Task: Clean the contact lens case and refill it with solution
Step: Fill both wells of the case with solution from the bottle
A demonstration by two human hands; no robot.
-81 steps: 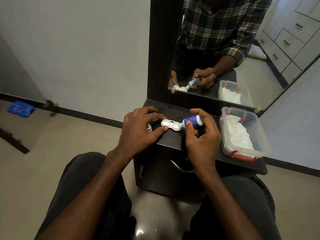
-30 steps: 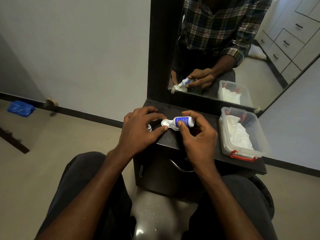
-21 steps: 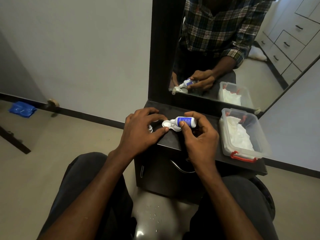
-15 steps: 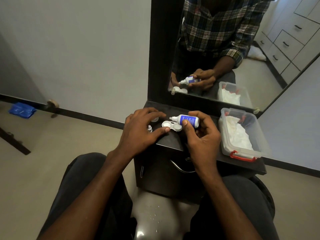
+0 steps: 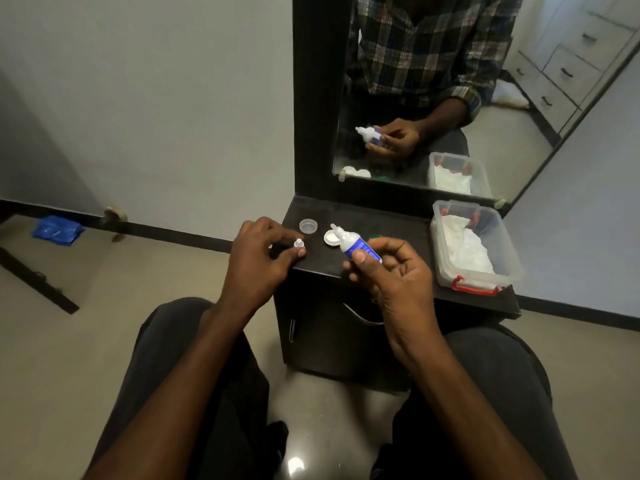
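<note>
My right hand (image 5: pixel 391 271) grips a small blue-and-white solution bottle (image 5: pixel 356 244), tilted with its open nozzle pointing up and left, above the white contact lens case (image 5: pixel 330 237) on the dark dresser top (image 5: pixel 398 230). My left hand (image 5: pixel 258 256) pinches the bottle's small white cap (image 5: pixel 298 243) at the dresser's left edge. A clear round case lid (image 5: pixel 308 225) lies just behind the cap. A green lid (image 5: pixel 374 237) peeks out behind the bottle.
A clear plastic box (image 5: pixel 474 247) with white tissue and red latches stands on the right of the dresser. A mirror (image 5: pixel 433 98) rises at the back. My knees sit on both sides of the cabinet. A blue cloth (image 5: pixel 57 230) lies on the floor far left.
My right hand has lifted the bottle off the case and tipped its nozzle upward. My left hand has let go of the case and drawn left, with the small cap now between its fingertips.
</note>
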